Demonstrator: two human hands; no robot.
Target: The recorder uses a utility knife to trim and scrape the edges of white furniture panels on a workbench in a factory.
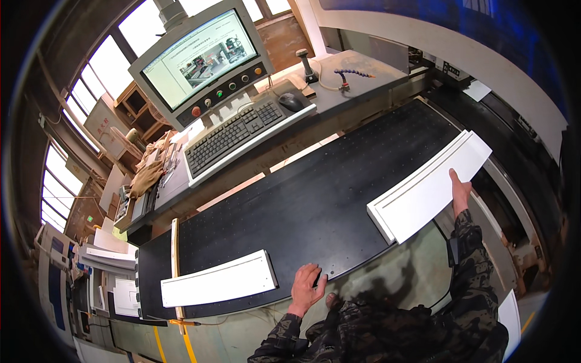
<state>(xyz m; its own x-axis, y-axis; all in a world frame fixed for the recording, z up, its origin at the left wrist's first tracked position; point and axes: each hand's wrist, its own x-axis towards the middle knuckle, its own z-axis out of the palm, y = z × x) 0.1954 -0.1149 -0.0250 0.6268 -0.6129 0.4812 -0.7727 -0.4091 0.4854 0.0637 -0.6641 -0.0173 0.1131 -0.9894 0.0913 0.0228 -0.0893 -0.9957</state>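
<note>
A long white panel [426,187] lies at an angle on the right part of a black machine table [315,199]. My right hand [460,192] rests on its near edge, thumb on top, gripping it. At the table's front edge my left hand [307,286] lies flat with fingers spread, holding nothing. A second, narrower white panel [219,280] lies to its left along the front of the table, next to a thin wooden strip [175,254].
Behind the table stands a control console with a monitor [196,57], a keyboard [236,134], a mouse [291,101] and a joystick [305,63]. Stacked white panels [109,260] sit at the far left. A white machine housing [484,54] curves along the right.
</note>
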